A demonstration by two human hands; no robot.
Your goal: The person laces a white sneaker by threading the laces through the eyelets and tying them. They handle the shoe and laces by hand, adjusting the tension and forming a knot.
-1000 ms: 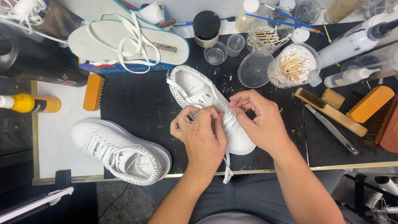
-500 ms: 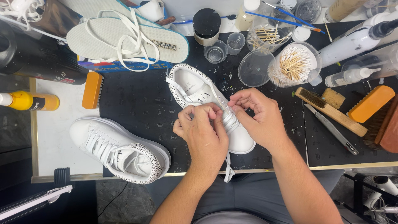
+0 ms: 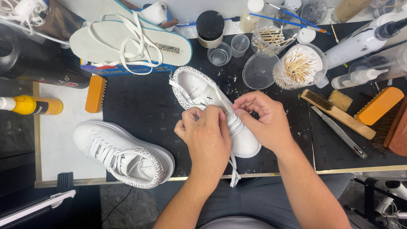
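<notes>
At the middle of the black mat (image 3: 144,106) lies the white sneaker (image 3: 212,106) we are lacing, heel away from us and toe near the front edge of the tabletop (image 3: 63,140). Our left hand (image 3: 207,135) covers its instep, fingers (image 3: 199,116) curled and pressed together on the white lace (image 3: 233,169), whose loose end hangs over the front edge. Our right hand (image 3: 265,123) sits just beside it, thumb and forefinger pinching the lace at the eyelets, the other fingers loosely bent. To the left a second white sneaker (image 3: 123,154) rests laced on the mat. Behind it an insole (image 3: 127,40) carries a spare lace. Further out we see a cup of cotton swabs (image 3: 299,65), small clear cups (image 3: 220,54), a wooden brush (image 3: 337,112), a metal knife (image 3: 339,132), an orange block (image 3: 95,93) and a yellow bottle (image 3: 32,105). The tabletop is crowded and paint-flecked.
</notes>
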